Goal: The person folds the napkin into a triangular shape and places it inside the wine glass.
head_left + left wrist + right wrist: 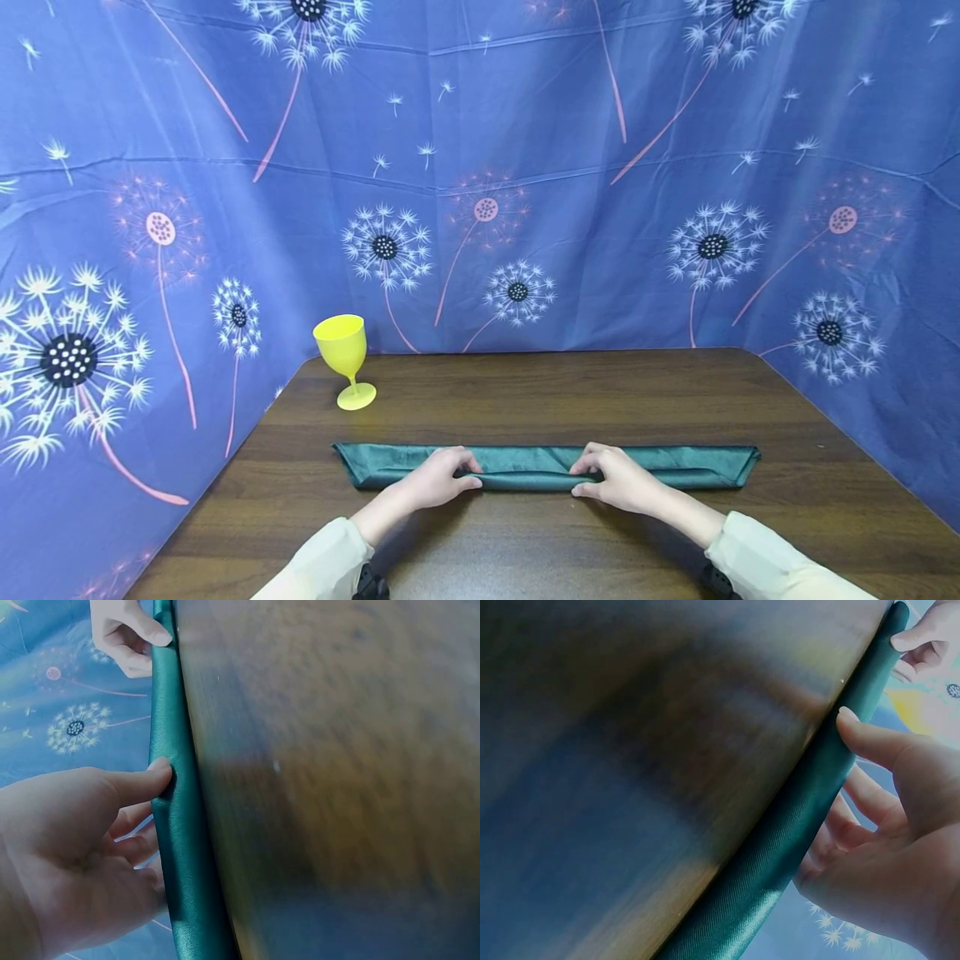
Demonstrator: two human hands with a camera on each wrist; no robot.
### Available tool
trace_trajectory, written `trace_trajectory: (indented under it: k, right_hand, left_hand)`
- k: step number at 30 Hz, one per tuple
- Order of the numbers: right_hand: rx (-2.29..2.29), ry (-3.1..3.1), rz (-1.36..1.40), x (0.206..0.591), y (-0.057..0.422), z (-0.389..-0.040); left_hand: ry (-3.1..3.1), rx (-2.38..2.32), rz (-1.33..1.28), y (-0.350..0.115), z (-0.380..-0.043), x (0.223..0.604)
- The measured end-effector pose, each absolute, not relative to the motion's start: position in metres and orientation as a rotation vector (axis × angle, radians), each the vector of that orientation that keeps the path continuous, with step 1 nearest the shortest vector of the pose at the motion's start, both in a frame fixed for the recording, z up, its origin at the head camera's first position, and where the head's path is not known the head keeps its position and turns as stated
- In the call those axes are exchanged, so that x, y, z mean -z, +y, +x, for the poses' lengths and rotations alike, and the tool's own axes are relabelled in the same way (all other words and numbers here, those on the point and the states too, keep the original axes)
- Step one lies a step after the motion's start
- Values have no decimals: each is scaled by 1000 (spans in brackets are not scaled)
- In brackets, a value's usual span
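The green cloth [525,457] lay lengthwise from nine to three o'clock on the brown counter [540,392], low in the head view, with a rounded roll [528,482] along its six o'clock edge. The left hand [438,482] was at the nine o'clock side of the cloth's middle and the right hand [617,479] at the three o'clock side, apart from each other; each grip was closed in a pinch on the roll. The wrist views showed more closely how they held it: the left thumb [141,784] and the right thumb [874,741] pressed on its near face, while the other fingers went behind, their tips partly hidden. The left wrist view also caught the right hand at eleven o'clock; the right wrist view caught the left hand at two o'clock, near a blurred yellow patch [906,709]. Only the head view showed both slanted ends of the cloth and the whole yellow cup [342,346], upright at ten o'clock from it. Toward twelve o'clock hung a blue dandelion curtain [525,108].
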State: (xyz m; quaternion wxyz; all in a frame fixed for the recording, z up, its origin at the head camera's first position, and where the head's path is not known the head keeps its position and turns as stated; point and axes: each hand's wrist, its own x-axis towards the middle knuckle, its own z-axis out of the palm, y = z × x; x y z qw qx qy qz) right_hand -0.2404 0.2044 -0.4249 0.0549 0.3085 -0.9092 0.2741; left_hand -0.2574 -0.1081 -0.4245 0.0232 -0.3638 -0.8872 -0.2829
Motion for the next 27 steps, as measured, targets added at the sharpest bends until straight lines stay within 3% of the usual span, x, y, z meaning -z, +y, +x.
trace_trajectory:
  k: [27]
  right_hand:
    - [-784,-2748,921,426,206,-240]
  left_hand:
    - [-2817,923,-1040,-108,-256,424]
